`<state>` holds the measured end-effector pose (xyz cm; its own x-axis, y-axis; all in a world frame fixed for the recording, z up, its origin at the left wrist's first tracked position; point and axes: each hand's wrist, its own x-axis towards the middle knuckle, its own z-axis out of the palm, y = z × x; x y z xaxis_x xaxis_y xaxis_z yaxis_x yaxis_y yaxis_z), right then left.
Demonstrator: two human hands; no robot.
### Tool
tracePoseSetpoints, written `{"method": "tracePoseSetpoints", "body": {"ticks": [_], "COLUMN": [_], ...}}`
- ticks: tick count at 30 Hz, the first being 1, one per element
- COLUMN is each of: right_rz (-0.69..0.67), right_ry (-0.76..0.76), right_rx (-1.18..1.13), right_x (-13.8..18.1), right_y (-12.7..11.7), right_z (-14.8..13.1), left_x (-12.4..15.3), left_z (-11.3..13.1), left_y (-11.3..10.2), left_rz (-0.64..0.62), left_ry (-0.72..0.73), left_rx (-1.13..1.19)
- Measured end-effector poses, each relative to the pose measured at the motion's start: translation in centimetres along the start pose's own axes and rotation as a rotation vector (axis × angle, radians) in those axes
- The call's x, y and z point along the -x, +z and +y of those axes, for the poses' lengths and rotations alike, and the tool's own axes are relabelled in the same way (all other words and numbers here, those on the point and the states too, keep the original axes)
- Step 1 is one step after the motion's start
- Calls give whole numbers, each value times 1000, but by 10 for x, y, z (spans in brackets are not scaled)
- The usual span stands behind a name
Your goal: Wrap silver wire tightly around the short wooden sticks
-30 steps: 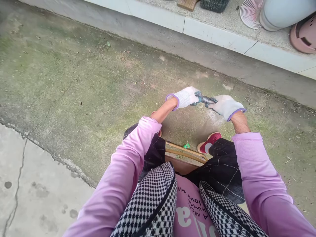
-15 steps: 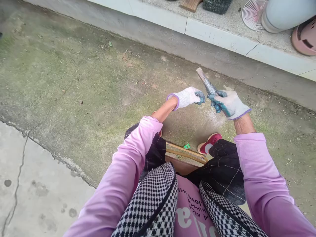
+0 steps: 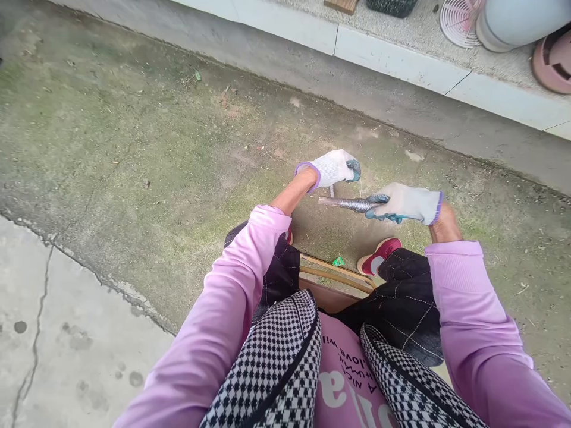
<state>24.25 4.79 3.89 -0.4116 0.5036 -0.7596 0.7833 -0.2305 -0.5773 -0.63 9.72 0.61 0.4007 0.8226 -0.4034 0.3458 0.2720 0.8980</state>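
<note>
My right hand [image 3: 404, 203], in a white glove with blue-green coated fingers, is closed around a stick wound with silver wire [image 3: 355, 205]. Its bare, flat-looking tip points left and the stick lies nearly level. My left hand [image 3: 335, 168], gloved alike, is closed in a pinch above and left of the winding. A thin strand of wire [image 3: 361, 189] runs from its fingertips down to the stick. Below the left palm a short pale ridged piece [image 3: 332, 191] sticks out; what it belongs to is hidden.
A raised ledge [image 3: 401, 62] with white tiles crosses the upper right, bearing a pink-white round grille [image 3: 459, 22], a pale container [image 3: 520, 22] and a pink pot [image 3: 553, 62]. A wooden stool frame [image 3: 336, 273] shows between my legs, near a green wrapper [image 3: 338, 261] on mossy ground.
My right hand has turned the stick from slanting up-left to nearly level, with its tip lower and further left. My left hand has shifted slightly left and up, and the strand now shows.
</note>
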Motion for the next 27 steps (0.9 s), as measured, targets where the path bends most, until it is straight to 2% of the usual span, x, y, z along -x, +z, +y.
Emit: {"method": "tracePoseSetpoints", "body": {"ticks": [3,6,13,19,21,23,27], "right_rz": [141,238,296,313,328,347,336], "right_ry": [169,223,229,211,219,230,244], "right_rx": [367,555,547,485,471,466,496], "right_x": [-14,-20,-16,-19,-20,-21,-22], "right_y": [2,-5,-17,-19,-19,-19,-18], "right_z": [-1,-2,-3,4,7,9,10], "left_x": [4,9,19,20,21,22,30], "left_z": [7,15,31,32,34,38,48], "left_y": [4,11,15,9,7,7,14], "left_rz": [-140,-183,-254,-139,-102,-102,-182], "left_ry": [39,33,-28,-14,-20,-3,14], "left_rx": [-264,-316,-342,-780,-837,-811,-637]}}
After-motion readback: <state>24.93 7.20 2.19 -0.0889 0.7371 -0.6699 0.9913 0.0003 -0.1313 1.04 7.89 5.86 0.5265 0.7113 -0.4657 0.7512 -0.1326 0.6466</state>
